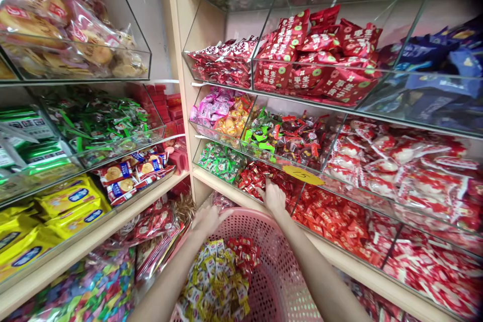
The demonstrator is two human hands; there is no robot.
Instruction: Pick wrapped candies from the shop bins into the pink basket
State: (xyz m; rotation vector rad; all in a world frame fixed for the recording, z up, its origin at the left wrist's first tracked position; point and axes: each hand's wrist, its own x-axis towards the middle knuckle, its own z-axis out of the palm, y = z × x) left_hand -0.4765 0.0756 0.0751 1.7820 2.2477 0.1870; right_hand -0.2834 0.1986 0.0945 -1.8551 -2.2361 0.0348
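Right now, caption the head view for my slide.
Left hand at a pink basket of wrapped sweets, right hand at dark-red wrapped candies.

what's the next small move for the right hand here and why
Probably close the right hand around a few red-wrapped sweets in the shelf bin: it is right at them, the left hand is at the rim of the pink basket just below, and the basket has red packets beside yellow packets.
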